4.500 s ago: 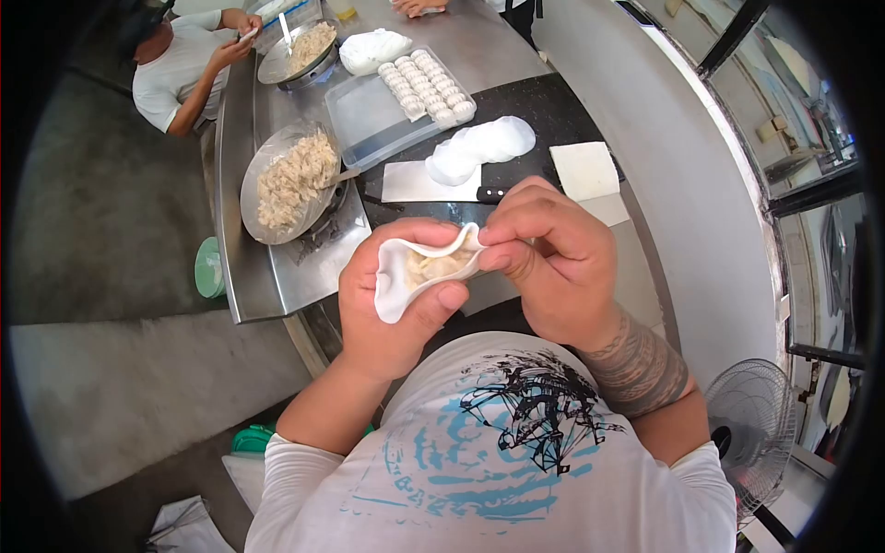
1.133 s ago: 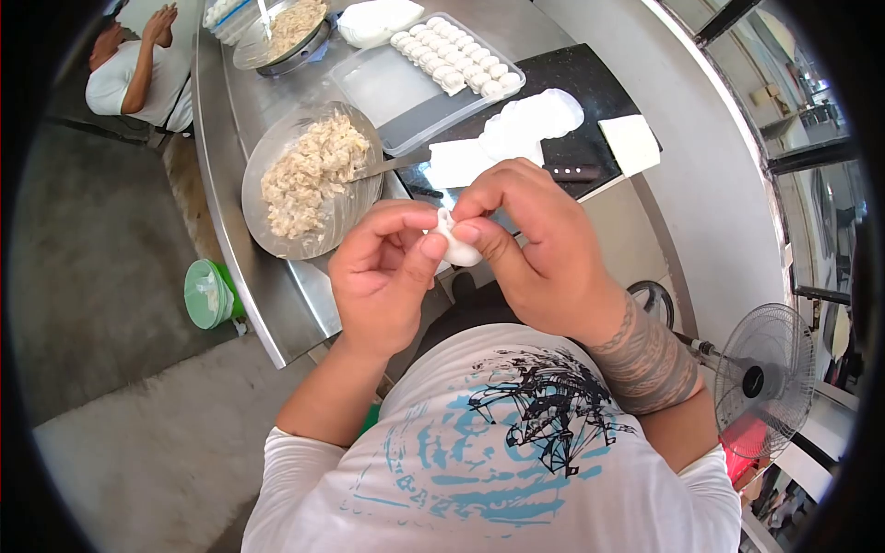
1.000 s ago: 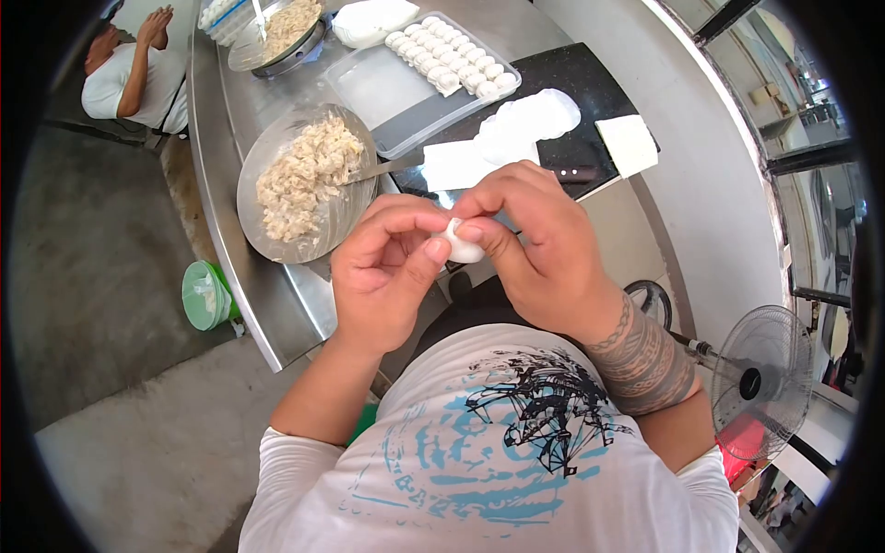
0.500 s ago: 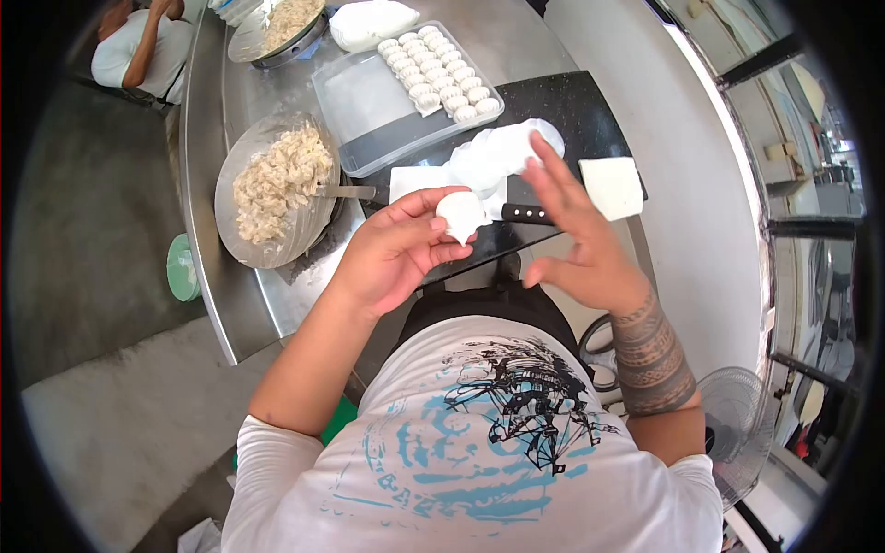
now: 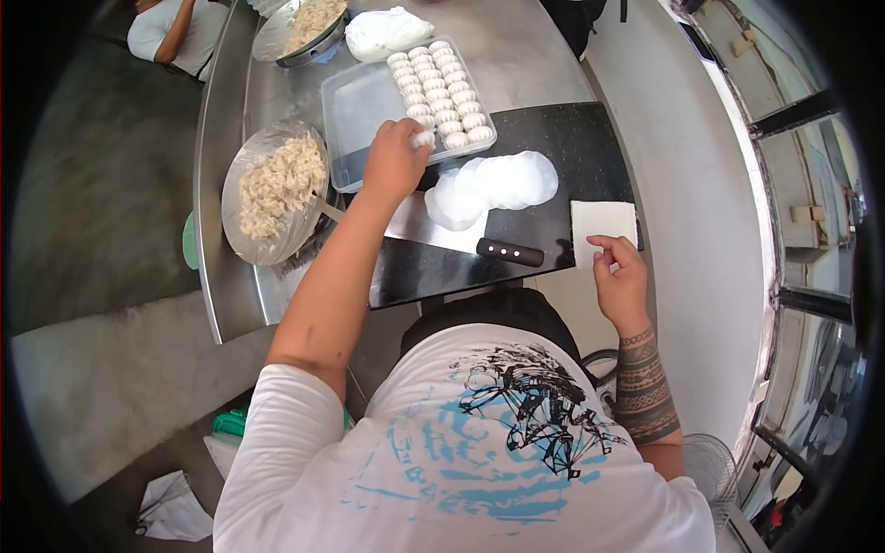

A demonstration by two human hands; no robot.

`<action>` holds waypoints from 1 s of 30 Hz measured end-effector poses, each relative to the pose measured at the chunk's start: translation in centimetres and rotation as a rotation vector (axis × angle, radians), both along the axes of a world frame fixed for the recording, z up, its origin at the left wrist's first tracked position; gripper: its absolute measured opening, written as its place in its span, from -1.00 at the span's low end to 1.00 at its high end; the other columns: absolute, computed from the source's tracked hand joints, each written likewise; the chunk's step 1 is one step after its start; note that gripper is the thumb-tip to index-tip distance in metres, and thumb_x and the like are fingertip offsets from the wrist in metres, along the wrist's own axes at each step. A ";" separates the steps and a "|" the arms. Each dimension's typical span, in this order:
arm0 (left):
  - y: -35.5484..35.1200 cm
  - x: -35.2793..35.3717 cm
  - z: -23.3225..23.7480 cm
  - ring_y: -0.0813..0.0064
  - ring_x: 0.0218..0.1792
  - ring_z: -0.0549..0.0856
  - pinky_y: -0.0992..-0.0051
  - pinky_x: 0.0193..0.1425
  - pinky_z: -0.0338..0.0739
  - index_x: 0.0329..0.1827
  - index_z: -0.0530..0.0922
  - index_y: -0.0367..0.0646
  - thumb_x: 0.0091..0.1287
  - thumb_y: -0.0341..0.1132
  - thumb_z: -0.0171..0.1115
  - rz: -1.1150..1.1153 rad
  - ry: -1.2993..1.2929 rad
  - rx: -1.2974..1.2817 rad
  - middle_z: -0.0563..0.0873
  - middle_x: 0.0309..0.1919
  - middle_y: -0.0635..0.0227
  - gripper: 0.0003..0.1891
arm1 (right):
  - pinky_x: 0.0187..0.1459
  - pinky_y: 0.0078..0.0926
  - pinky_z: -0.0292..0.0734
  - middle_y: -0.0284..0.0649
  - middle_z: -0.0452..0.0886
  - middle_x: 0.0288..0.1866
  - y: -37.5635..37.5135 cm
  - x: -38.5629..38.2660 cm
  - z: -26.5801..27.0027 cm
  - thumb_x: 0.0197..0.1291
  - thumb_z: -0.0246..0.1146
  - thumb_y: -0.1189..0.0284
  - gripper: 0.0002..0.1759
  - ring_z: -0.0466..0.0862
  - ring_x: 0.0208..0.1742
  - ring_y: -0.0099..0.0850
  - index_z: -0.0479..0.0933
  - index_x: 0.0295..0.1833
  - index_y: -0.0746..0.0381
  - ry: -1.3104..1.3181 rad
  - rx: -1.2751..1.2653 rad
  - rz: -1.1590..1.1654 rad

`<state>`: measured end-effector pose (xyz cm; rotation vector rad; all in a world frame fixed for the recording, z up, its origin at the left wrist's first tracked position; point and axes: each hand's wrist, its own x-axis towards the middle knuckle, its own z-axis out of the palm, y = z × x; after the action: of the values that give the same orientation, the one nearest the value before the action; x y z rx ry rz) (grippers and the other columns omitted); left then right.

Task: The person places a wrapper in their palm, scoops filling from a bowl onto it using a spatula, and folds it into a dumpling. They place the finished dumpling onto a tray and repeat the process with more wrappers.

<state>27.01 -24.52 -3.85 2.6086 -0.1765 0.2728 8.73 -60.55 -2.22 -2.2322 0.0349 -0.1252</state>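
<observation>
My left hand (image 5: 398, 157) reaches over the near side of a clear plastic tray (image 5: 355, 111), its fingers closed on a white dumpling (image 5: 423, 140) at the end of a row. Several pleated dumplings (image 5: 441, 92) stand in rows on the tray's right side. My right hand (image 5: 619, 276) hangs at the counter's right edge, fingers curled loosely and apart, holding nothing, close to a folded white cloth (image 5: 604, 221). Between the hands, overlapping round white wrappers (image 5: 498, 184) lie on the black board, beside a broad knife with a black handle (image 5: 510, 252).
A plastic-lined bowl of filling (image 5: 277, 189) with a utensil stands at the left. Behind are another bowl (image 5: 313, 28) and a white bag (image 5: 387, 32). A person (image 5: 175, 32) is at the upper left. A fan (image 5: 710, 475) stands lower right.
My left hand has moved forward from above the knife to the tray with the dumpling. My right hand has drawn back, down and to the right, its fingers now more curled.
</observation>
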 end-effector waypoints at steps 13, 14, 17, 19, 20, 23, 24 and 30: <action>-1.9 3.8 -2.3 -0.02 0.09 0.74 0.16 0.20 0.65 0.29 0.53 -0.17 0.02 -0.37 0.67 0.220 0.152 0.012 0.70 0.08 -0.06 -0.28 | -0.16 -0.43 0.58 -0.15 0.70 -0.27 -2.3 4.6 -0.6 0.49 0.26 0.48 -0.78 0.61 -0.33 -0.43 0.73 0.12 0.25 0.310 0.024 0.031; -1.9 3.8 -2.0 -0.07 0.14 0.71 0.15 0.24 0.64 0.33 0.50 -0.17 0.02 -0.38 0.66 0.244 0.200 0.002 0.66 0.13 -0.10 -0.25 | -0.16 -0.42 0.59 -0.15 0.70 -0.28 -2.1 5.1 -0.7 0.47 0.28 0.48 -0.79 0.62 -0.33 -0.42 0.73 0.12 0.25 0.265 0.038 0.050; -2.0 2.6 -0.5 -0.11 0.22 0.67 0.14 0.33 0.60 0.38 0.48 -0.18 0.07 -0.41 0.61 0.262 0.246 -0.004 0.61 0.21 -0.13 -0.25 | -0.17 -0.34 0.61 -0.13 0.70 -0.31 -1.1 7.7 -2.1 0.36 0.35 0.51 -0.82 0.67 -0.33 -0.30 0.74 0.03 0.26 0.017 0.053 0.134; -1.3 0.9 -0.1 -0.08 0.24 0.67 0.14 0.32 0.60 0.40 0.49 -0.17 0.14 -0.42 0.56 0.238 0.126 0.018 0.62 0.23 -0.09 -0.29 | -0.14 -0.27 0.63 -0.09 0.71 -0.30 0.3 9.4 -3.2 0.34 0.37 0.50 -0.86 0.70 -0.30 -0.21 0.73 -0.04 0.27 0.035 0.048 0.172; -0.9 -0.3 0.0 -0.04 0.23 0.68 0.15 0.30 0.61 0.41 0.49 -0.17 0.17 -0.42 0.54 0.217 0.009 0.038 0.64 0.22 -0.06 -0.31 | -0.13 -0.24 0.64 -0.07 0.72 -0.29 1.2 10.1 -3.5 0.32 0.38 0.50 -0.88 0.72 -0.29 -0.16 0.73 -0.08 0.27 0.044 0.045 0.193; -1.2 -4.5 1.0 0.02 0.20 0.70 0.16 0.26 0.63 0.36 0.54 -0.17 0.26 -0.45 0.46 0.139 -0.189 -0.002 0.66 0.20 0.02 -0.43 | -0.10 -0.12 0.64 -0.03 0.74 -0.26 4.2 11.8 -4.6 0.29 0.41 0.44 -0.88 0.75 -0.22 -0.03 0.71 -0.16 0.26 -0.024 -0.035 0.320; -1.5 -6.2 1.4 0.03 0.18 0.70 0.17 0.25 0.63 0.34 0.56 -0.17 0.29 -0.46 0.44 0.110 -0.230 -0.032 0.66 0.20 0.04 -0.48 | -0.10 -0.09 0.63 -0.02 0.74 -0.26 5.1 12.4 -4.7 0.29 0.42 0.42 -0.87 0.74 -0.21 0.00 0.71 -0.17 0.26 -0.010 -0.064 0.325; -1.7 -15.3 1.0 0.14 0.12 0.71 0.28 0.18 0.64 0.27 0.60 -0.20 0.29 -0.55 0.39 0.069 -0.041 -0.177 0.68 0.17 0.12 -0.55 | 0.03 -0.12 0.58 -0.14 0.77 -0.07 8.2 16.7 -5.5 0.30 0.33 0.46 -0.87 0.69 -0.03 -0.07 0.75 -0.11 0.20 -0.285 -0.271 0.412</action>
<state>11.67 -26.20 -2.83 2.4373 -0.0726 0.3504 25.39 -52.35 -7.75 -2.4165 -0.6253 -0.2308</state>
